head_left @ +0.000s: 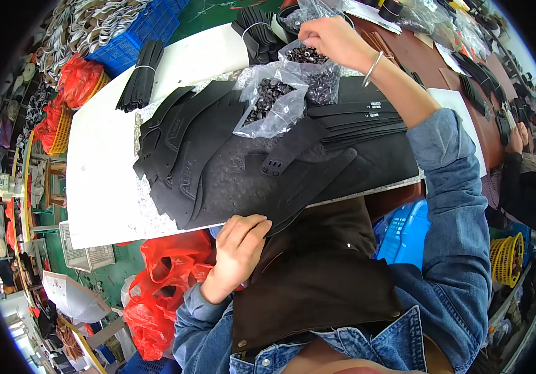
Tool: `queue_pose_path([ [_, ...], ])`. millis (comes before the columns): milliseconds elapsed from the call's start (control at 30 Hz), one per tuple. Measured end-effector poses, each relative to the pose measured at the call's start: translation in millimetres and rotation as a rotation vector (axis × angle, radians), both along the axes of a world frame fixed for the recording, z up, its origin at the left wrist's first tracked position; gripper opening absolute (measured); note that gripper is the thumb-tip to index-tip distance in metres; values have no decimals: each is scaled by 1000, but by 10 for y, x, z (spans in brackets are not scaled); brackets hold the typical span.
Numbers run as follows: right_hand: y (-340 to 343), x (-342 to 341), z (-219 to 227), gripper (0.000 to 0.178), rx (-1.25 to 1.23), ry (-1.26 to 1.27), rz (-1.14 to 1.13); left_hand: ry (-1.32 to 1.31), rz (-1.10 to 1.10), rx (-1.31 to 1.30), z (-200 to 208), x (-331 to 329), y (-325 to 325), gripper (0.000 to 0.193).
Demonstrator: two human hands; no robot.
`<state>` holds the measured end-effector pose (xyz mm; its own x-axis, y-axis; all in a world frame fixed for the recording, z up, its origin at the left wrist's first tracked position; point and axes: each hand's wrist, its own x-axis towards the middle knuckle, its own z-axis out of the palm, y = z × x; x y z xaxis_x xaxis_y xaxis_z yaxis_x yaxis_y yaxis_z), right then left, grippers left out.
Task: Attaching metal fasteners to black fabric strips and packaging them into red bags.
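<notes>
My left hand (238, 248) is at the table's near edge, its fingers curled against the end of a curved black leather-like piece (308, 187). My right hand (335, 41) reaches to the far side, fingers pinched together over an open clear bag of small dark snap-like parts (305, 55). Whatever lies between those fingertips is too small to make out. A second open bag of such dark parts (270, 95) stands just nearer. A strap end with small holes (274, 163) lies across the black work mat (230, 171).
Overlapping curved black pieces (177, 134) lie at left, and a stack of black strips (361, 128) at right. Banded black bundles (142, 78) rest on the white board (100, 168). Beyond are a blue crate (128, 43) and red bags (162, 280). Another person's hand (517, 137) shows far right.
</notes>
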<state>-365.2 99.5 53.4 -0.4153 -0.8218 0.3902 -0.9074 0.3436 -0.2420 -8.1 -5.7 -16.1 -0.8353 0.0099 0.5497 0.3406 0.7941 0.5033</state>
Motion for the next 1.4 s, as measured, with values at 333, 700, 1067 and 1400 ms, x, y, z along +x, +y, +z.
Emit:
queue_pose_path([
  [333,93,127,362,13,137,-575,-41,-252,48,370,283,-66,-18,19],
  [700,529,2090,-43,18,-395,-307,287,-380,82,998,428,-281,24,16],
  [1067,452,2099,-162,26,-448,-112,294,-241,10,623,429,-247,95,30],
  [1400,312,2017,-201,24,-287,-138,407,-48,124,316,384,-291,108,32],
])
